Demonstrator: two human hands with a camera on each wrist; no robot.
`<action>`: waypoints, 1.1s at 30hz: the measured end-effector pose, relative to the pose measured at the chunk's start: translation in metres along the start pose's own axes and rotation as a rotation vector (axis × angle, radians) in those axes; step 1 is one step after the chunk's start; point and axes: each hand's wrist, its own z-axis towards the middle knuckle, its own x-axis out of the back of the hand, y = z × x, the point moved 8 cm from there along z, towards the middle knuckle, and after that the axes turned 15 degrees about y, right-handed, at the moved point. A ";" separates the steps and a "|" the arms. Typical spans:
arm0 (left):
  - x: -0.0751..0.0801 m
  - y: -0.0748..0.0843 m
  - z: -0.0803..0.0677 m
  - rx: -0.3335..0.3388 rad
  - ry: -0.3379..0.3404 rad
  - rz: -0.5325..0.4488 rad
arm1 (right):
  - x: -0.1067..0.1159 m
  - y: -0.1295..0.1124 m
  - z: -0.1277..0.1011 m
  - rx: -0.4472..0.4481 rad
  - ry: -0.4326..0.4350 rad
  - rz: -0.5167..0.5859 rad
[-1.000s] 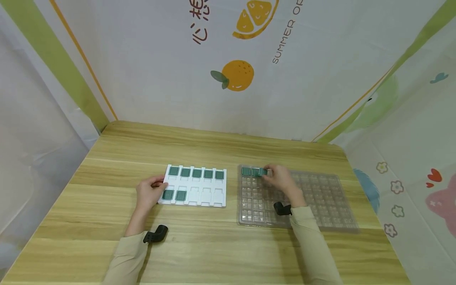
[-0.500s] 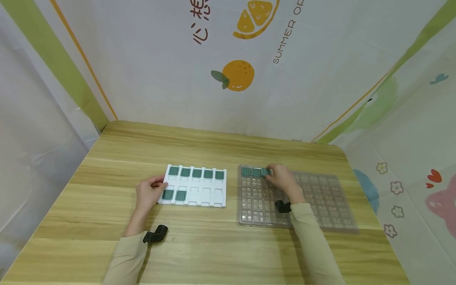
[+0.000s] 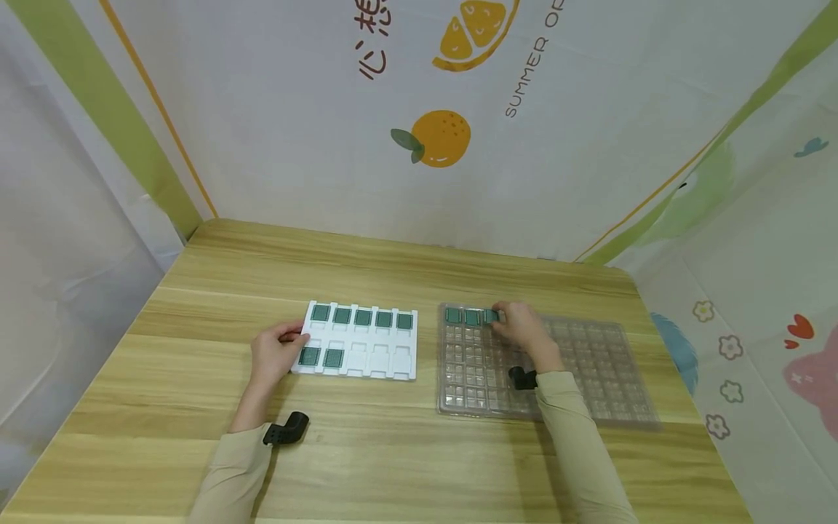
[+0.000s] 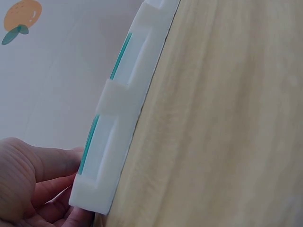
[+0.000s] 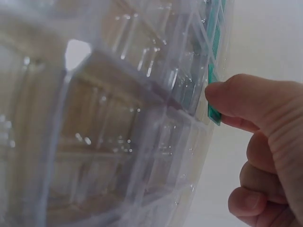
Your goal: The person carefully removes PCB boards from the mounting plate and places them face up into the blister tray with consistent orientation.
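A person's right hand (image 3: 520, 329) pinches a green chip (image 3: 491, 316) with curled fingers (image 5: 227, 97) at the far row of a clear tray (image 3: 589, 367). The left hand (image 3: 273, 353) grips the white tray (image 3: 360, 367) on the table (image 3: 393, 269). Set down tilted, the chip might perch on the pocket's ridge instead of seating.

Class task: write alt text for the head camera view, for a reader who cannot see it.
A person's right hand presses a green chip into the far row of a clear plastic tray, while the left hand holds the edge of a white tray with seven green chips, both trays on a wooden table.
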 end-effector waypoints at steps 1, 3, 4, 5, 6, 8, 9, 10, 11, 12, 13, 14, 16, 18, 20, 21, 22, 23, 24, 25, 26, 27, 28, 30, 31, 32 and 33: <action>0.000 0.000 0.000 0.004 -0.002 0.003 | 0.000 0.000 0.000 0.001 0.002 -0.002; 0.000 0.000 0.000 0.010 -0.007 0.003 | 0.000 -0.002 0.000 0.008 0.003 -0.009; 0.000 0.000 0.000 0.011 -0.010 0.001 | 0.000 -0.002 0.000 0.006 0.001 -0.011; 0.000 0.000 0.000 0.012 -0.012 -0.003 | 0.000 -0.002 0.000 0.005 -0.002 -0.012; 0.000 0.000 0.000 0.011 -0.014 -0.005 | 0.000 -0.002 0.000 0.005 -0.004 -0.014; 0.000 0.000 0.000 0.010 -0.015 -0.010 | -0.001 -0.002 -0.001 0.001 -0.011 -0.013; 0.001 0.001 0.000 0.009 -0.015 -0.012 | -0.001 -0.002 -0.001 -0.004 -0.013 -0.009; 0.001 0.001 0.000 0.008 -0.015 -0.014 | -0.001 -0.002 -0.002 -0.007 -0.014 -0.006; 0.001 0.001 0.000 0.009 -0.015 -0.016 | -0.001 -0.002 -0.002 -0.004 -0.010 -0.003; 0.001 0.000 0.000 0.011 -0.016 -0.017 | -0.001 -0.002 -0.002 -0.003 -0.010 0.002; 0.001 0.000 0.000 0.014 -0.017 -0.020 | 0.000 -0.002 -0.002 -0.002 -0.009 0.008; 0.001 0.000 0.000 0.016 -0.018 -0.021 | 0.000 -0.002 -0.002 0.001 -0.006 0.012; 0.001 0.001 0.000 0.018 -0.020 -0.024 | 0.001 -0.002 -0.003 0.010 0.005 0.019; 0.000 0.001 0.000 0.017 -0.021 -0.022 | 0.002 -0.003 -0.003 0.021 0.021 0.020; 0.000 0.001 -0.001 0.012 -0.019 -0.017 | 0.003 -0.004 -0.003 0.030 0.041 0.017; 0.000 0.001 -0.001 0.009 -0.017 -0.016 | 0.003 -0.005 -0.003 0.034 0.048 0.012; 0.000 0.001 0.000 0.007 -0.015 -0.016 | 0.003 -0.006 -0.003 0.033 0.052 0.012; 0.000 0.001 0.000 0.004 -0.012 -0.016 | 0.004 -0.007 -0.004 0.031 0.051 0.015; 0.000 0.000 0.000 0.001 -0.010 -0.013 | 0.003 -0.008 -0.004 0.023 0.046 0.022; 0.000 0.000 0.000 0.000 -0.008 -0.011 | 0.003 -0.009 -0.004 0.018 0.041 0.031; 0.000 0.000 0.000 -0.002 -0.006 -0.010 | 0.003 -0.010 -0.005 0.012 0.037 0.042; 0.000 0.000 0.000 -0.003 -0.005 -0.009 | 0.003 -0.012 -0.005 0.011 0.035 0.051; 0.000 -0.001 0.000 -0.003 -0.005 -0.006 | 0.003 -0.013 -0.005 0.009 0.034 0.067; 0.000 -0.001 -0.001 -0.001 -0.008 0.000 | 0.005 -0.019 -0.005 0.027 0.049 0.082; 0.000 -0.002 -0.001 0.001 -0.009 0.001 | 0.006 -0.022 -0.005 0.038 0.057 0.089; -0.001 -0.002 -0.001 0.002 -0.010 0.003 | 0.007 -0.025 -0.005 0.051 0.069 0.092; -0.001 -0.002 -0.001 0.003 -0.010 0.006 | 0.008 -0.028 -0.005 0.062 0.078 0.098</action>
